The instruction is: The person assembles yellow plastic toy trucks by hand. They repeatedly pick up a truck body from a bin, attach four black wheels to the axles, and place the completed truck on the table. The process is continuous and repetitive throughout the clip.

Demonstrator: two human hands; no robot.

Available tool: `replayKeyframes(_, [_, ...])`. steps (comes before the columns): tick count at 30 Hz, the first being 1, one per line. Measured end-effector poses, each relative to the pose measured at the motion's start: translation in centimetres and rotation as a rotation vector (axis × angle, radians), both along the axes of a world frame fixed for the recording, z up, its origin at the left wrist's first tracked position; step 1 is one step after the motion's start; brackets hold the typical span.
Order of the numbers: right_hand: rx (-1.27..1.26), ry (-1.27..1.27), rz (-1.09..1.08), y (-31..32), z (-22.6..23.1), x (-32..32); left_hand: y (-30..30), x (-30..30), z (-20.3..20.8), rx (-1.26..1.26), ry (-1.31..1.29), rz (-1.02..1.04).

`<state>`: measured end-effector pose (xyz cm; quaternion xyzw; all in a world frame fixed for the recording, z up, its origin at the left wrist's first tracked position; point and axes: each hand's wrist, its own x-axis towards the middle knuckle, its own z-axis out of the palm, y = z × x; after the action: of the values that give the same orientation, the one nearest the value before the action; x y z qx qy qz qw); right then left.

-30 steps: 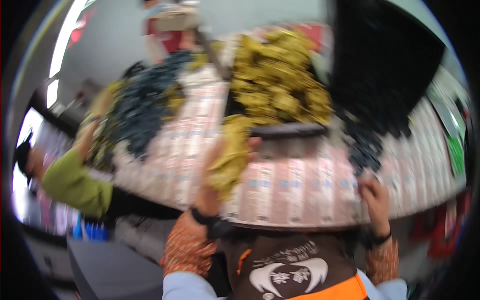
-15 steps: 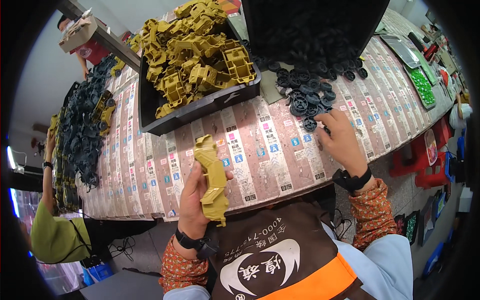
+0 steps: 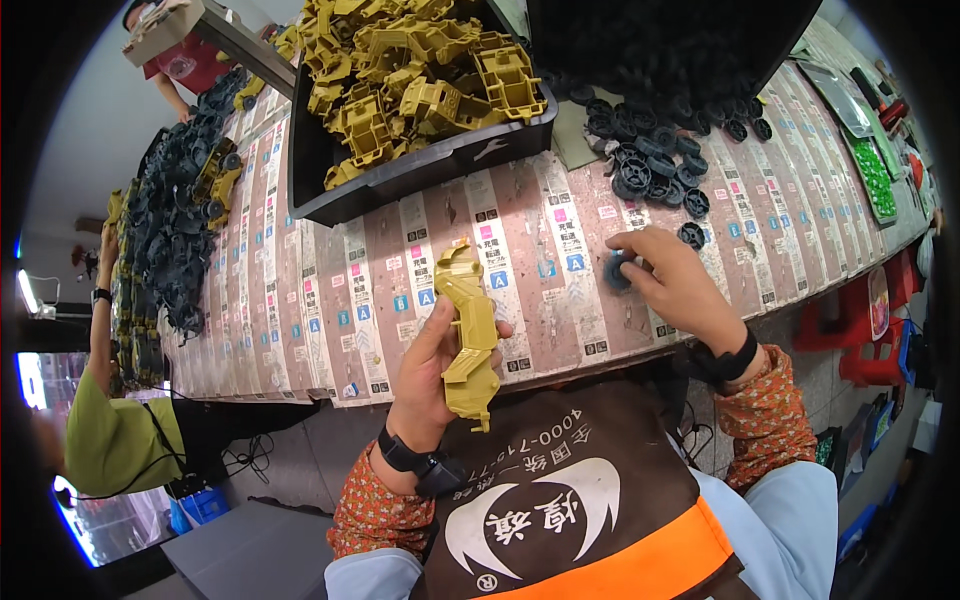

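My left hand [image 3: 425, 385] is closed round a yellow plastic toy vehicle body [image 3: 470, 345], held upright over the near edge of the table. Just right of it, my right hand [image 3: 685, 285] is closed, with a dark toy wheel [image 3: 617, 270] between thumb and fingers, low over the table top. Beyond the right hand lies a loose pile of dark toy wheels [image 3: 655, 160], with one wheel [image 3: 691, 236] apart at its near side. The undersides of both hands are hidden.
A black bin [image 3: 430, 178] heaped with yellow bodies [image 3: 400, 85] stands ahead. Behind the wheels is a tipped black container [image 3: 660, 45]. Dark and yellow toy parts [image 3: 175, 220] line the left, where another person's arm [image 3: 102, 320] reaches. Green pieces [image 3: 873, 180] fill a tray at far right.
My right hand has drawn back from the wheel pile toward the yellow body, with a wheel now showing in its fingers. The view has shifted; my left hand still grips the body.
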<state>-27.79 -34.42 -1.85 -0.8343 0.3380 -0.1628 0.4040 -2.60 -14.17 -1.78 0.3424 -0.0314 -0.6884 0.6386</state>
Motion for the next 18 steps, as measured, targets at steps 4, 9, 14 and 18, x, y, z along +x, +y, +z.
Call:
replayKeyframes(4, [-0.309, 0.026, 0.011, 0.6, -0.5, 0.1, 0.2, 0.0, -0.3, 0.03, -0.054, 0.006])
replayKeyframes(9, [-0.313, 0.102, 0.118, 1.7, 0.1, 0.2, 0.8, 0.2, -0.7, 0.035, -0.018, 0.055])
replayKeyframes(14, [0.171, -0.002, 0.06, 2.9, 2.0, 1.3, 0.9, -0.4, -1.3, 0.016, -0.067, 0.081])
replayKeyframes(18, [0.461, -0.346, 0.13, 5.5, 2.2, 3.8, 1.0, -0.8, -1.0, -0.008, -0.147, 0.049])
